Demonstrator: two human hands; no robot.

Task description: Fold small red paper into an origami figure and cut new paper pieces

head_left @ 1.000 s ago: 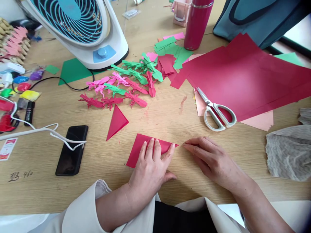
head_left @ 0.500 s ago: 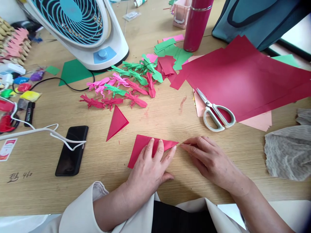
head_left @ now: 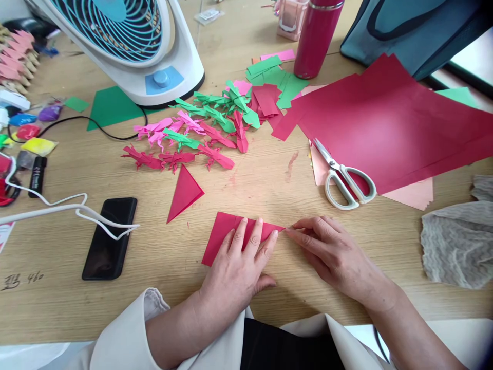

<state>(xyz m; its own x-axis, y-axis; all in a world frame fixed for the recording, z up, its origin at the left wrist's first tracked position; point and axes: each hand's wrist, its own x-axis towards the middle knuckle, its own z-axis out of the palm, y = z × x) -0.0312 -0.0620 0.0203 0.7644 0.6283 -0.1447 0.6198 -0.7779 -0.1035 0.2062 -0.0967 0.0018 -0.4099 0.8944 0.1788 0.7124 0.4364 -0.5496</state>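
Observation:
A folded piece of red paper (head_left: 215,237) lies on the table in front of me, tapering to a narrow point on its right side. My left hand (head_left: 236,267) rests flat over it with the fingers spread, hiding its lower middle. At the tapered tip, my right hand (head_left: 327,252) has its thumb and forefinger pinched together on the paper. Beyond the left hand sits a separate folded red paper triangle (head_left: 185,194). White-handled scissors (head_left: 348,185) lie past the right hand, partly over large red sheets (head_left: 362,118).
Several folded paper figures (head_left: 215,134) in green, pink and red lie ahead. Behind them stand a fan (head_left: 169,85) and a red bottle (head_left: 318,41). A phone (head_left: 110,239) with a white cable across it is at left; a grey cloth (head_left: 456,244) lies at right.
The view has shifted slightly, and the things at left sit a little further left. The left hand stays flat on the paper; the right fingers have closed up against its tip.

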